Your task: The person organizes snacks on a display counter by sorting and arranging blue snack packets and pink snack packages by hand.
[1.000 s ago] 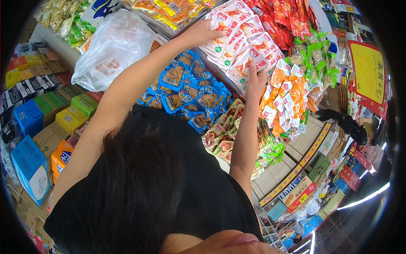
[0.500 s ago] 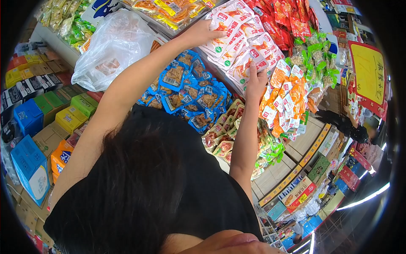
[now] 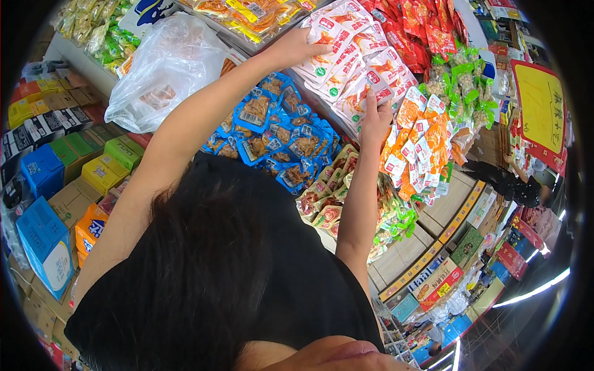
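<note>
White snack packets (image 3: 337,52) with red and orange printing lie in overlapping rows in a display bin. My left hand (image 3: 294,48) is at the left edge of these packets, its thumb lying across the top one and its other fingers partly hidden at the edge. At the near right end of the rows, my right hand (image 3: 375,119) grips a white snack packet (image 3: 378,86), thumb on its printed face and fingers around the side. Blue-edged snack packs (image 3: 281,133) fill the bin below my left forearm.
Orange-and-white packets (image 3: 414,145) and red packets (image 3: 427,31) border the white ones. A clear plastic bag (image 3: 170,71) lies to the left. Boxes (image 3: 43,173) are stacked at far left. Another person (image 3: 523,188) stands in the aisle at right, near a yellow sign (image 3: 537,105).
Both of my hands stay in almost the same place on the white packets. The other person at the right has shifted slightly, with an arm now raised more visibly.
</note>
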`<control>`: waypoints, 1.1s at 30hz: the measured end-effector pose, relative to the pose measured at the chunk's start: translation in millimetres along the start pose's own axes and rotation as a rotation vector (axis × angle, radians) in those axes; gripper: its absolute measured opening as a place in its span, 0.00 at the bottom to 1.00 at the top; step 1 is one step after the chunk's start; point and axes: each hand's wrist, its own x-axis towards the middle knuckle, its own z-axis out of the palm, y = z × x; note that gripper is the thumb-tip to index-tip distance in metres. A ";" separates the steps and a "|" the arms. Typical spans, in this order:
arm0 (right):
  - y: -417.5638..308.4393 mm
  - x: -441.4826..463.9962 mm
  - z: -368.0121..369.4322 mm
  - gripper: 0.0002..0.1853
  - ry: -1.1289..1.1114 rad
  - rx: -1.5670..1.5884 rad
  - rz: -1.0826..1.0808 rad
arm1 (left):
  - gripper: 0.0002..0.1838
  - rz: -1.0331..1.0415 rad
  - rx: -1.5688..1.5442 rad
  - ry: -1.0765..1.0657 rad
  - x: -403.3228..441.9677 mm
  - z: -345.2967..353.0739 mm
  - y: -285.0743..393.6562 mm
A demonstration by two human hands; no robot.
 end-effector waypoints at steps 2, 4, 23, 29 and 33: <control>-0.2 -0.1 0.0 0.13 0.000 0.001 -0.005 | 0.23 -0.018 0.004 -0.006 2.4 0.0 -3.2; -2.1 -0.3 0.6 0.13 0.000 0.003 -0.010 | 0.23 -0.006 -0.011 -0.005 4.1 0.6 -6.8; -4.8 -1.2 1.8 0.13 0.009 -0.015 -0.008 | 0.22 0.009 0.006 0.011 -0.3 0.1 0.0; -5.4 -1.7 1.8 0.13 0.018 -0.024 -0.004 | 0.23 -0.010 0.022 0.001 0.6 0.1 -1.3; -1.2 -0.6 1.2 0.13 0.024 -0.012 -0.007 | 0.23 -0.002 -0.051 -0.013 0.2 0.5 -1.3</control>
